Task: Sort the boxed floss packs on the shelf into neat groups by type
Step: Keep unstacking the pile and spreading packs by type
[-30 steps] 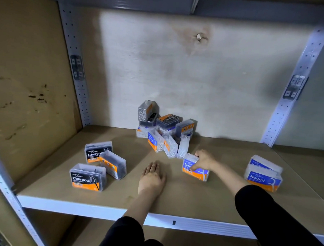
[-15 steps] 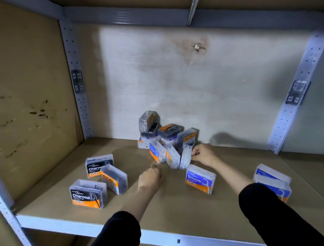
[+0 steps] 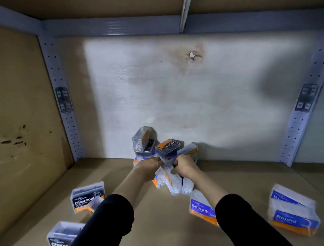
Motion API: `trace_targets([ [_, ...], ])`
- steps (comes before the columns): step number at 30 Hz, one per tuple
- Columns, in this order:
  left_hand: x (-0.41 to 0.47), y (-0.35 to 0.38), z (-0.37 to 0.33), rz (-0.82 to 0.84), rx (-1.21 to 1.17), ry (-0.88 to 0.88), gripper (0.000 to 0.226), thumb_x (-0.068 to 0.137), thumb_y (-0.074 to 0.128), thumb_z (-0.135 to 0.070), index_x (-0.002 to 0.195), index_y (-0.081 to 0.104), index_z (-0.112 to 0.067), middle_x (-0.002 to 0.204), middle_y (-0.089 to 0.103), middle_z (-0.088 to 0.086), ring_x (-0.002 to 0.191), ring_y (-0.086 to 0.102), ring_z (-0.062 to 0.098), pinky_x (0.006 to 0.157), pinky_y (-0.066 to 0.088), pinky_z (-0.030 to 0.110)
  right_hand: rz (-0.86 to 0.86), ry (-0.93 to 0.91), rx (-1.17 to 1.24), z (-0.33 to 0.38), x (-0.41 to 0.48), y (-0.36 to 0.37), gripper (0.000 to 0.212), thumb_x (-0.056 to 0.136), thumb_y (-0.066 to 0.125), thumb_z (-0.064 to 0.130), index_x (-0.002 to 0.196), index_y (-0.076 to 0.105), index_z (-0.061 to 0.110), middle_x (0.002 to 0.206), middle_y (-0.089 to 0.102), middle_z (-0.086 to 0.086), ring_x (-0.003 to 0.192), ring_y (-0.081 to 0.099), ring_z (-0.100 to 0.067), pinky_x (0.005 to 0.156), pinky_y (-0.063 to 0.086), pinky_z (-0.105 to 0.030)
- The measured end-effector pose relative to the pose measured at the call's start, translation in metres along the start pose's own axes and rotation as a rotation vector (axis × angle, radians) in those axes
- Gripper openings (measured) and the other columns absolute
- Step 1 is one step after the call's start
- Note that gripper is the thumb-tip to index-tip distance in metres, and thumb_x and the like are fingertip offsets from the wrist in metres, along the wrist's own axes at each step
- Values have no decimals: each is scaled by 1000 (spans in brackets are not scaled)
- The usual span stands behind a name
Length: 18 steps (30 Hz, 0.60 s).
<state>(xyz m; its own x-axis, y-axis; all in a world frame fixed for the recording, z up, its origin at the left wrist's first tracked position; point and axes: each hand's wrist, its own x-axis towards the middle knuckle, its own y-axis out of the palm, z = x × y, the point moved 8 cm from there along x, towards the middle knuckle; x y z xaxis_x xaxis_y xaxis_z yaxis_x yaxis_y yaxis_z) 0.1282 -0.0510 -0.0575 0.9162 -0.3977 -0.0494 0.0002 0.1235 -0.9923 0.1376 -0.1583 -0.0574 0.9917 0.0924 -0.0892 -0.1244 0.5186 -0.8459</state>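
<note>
A jumbled pile of floss packs sits at the back middle of the shelf (image 3: pixel 171 225), with a black Charcoal pack (image 3: pixel 167 147) on top. Three clear packs of white floss lean at its front. My left hand (image 3: pixel 148 165) curls onto the leftmost leaning pack (image 3: pixel 158 178). My right hand (image 3: pixel 185 165) grips the middle leaning pack (image 3: pixel 173 182), thumb on its side. Sorted Charcoal packs (image 3: pixel 87 197) lie front left, one Smooth pack (image 3: pixel 202 208) lies front centre, and two stacked Round packs (image 3: pixel 294 219) lie at the right.
The back panel (image 3: pixel 177 97) stands right behind the pile. A brown side wall (image 3: pixel 24 116) closes off the left. Perforated metal posts (image 3: pixel 296 128) frame the bay. Another Charcoal pack (image 3: pixel 63 237) lies at the front left edge, partly under my left sleeve.
My right hand let go of the Smooth pack and moved back to the pile. My left hand rose off the shelf board and reached forward to the pile. The camera moved closer.
</note>
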Motion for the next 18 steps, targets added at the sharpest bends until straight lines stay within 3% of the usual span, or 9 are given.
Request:
trace_targets([
  [2,8,4,2,19,51,28,61,90,43,1,146,30,-18,148,36,2,135,38,21,102,40,33,23,21,10,1,7,4,19,82,66,17,70,53,10,84,59,-10,82,56,-22,56,34,-19],
  [3,11,7,3,31,69,40,61,90,43,1,147,29,-18,149,35,2,136,37,22,103,39,33,25,26,18,1,10,6,15,82,67,18,88,61,5,99,63,-15,94,60,-26,64,38,-22],
  [5,16,11,6,45,89,56,62,91,43,2,148,28,-18,149,34,3,136,37,22,106,37,32,22,39,7,1,14,8,37,82,67,20,113,59,1,117,62,-16,110,58,-29,74,39,-26],
  [9,20,12,7,28,119,100,59,93,43,-1,148,26,-16,151,32,3,137,35,22,107,35,30,20,51,-6,2,21,13,42,83,66,24,119,56,4,120,62,-14,111,58,-27,86,48,-29],
  [11,20,11,7,33,122,126,59,93,43,-2,148,26,-16,152,31,2,138,34,21,106,34,29,13,60,-22,2,22,15,41,83,65,24,117,57,4,118,63,-15,108,59,-27,75,48,-26],
  [14,18,14,10,101,119,173,60,90,50,-6,146,31,-16,150,31,3,138,35,21,109,36,31,-12,60,-11,5,21,16,43,83,64,25,118,56,2,119,61,-16,101,58,-25,57,36,-20],
  [18,8,5,7,99,143,211,53,89,54,-15,140,40,-17,143,39,4,133,40,21,104,35,29,-93,106,-59,7,20,11,48,85,59,36,122,53,5,123,60,-13,111,58,-26,60,37,-23],
])
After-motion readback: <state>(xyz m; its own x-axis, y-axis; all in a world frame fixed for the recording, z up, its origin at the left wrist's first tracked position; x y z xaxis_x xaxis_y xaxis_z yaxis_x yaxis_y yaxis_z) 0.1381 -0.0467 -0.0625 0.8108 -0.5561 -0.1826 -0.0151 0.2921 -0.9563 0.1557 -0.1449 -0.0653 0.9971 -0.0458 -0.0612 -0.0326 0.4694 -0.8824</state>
